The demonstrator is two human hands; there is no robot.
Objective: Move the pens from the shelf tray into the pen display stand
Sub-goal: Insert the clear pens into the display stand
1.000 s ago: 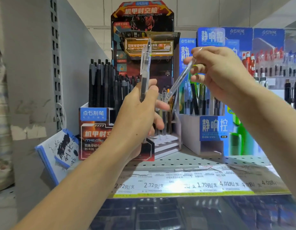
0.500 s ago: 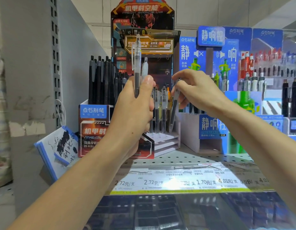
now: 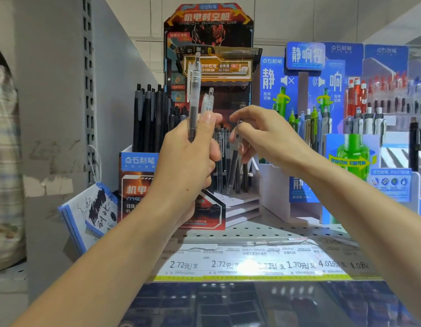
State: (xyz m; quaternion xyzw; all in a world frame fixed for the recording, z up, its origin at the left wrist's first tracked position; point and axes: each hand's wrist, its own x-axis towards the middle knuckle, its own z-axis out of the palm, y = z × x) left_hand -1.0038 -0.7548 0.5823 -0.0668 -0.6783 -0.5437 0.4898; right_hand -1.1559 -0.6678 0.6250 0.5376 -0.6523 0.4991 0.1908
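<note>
Gripping two clear pens upright in a fist, the person's left hand rises in front of a red-and-black pen display stand near the left end of a perforated metal shelf, seen from the head camera. The taller pen stands above the thumb, the shorter one just beside it to the right. The right hand pinches the top of a single pen with curled fingers; that pen leans slightly, its tip down among other pens standing in the stepped white tiers at the stand's lower right. A row of dark pens stands upright in the stand's left compartment behind a blue label. A blue display holding green and white pens sits to the right of the stand, touching or just beside it. A scribbled test pad leans at the shelf's left edge. Price tags run along the shelf's front edge, with figures such as 2.72 and 1.70 legible.
</note>
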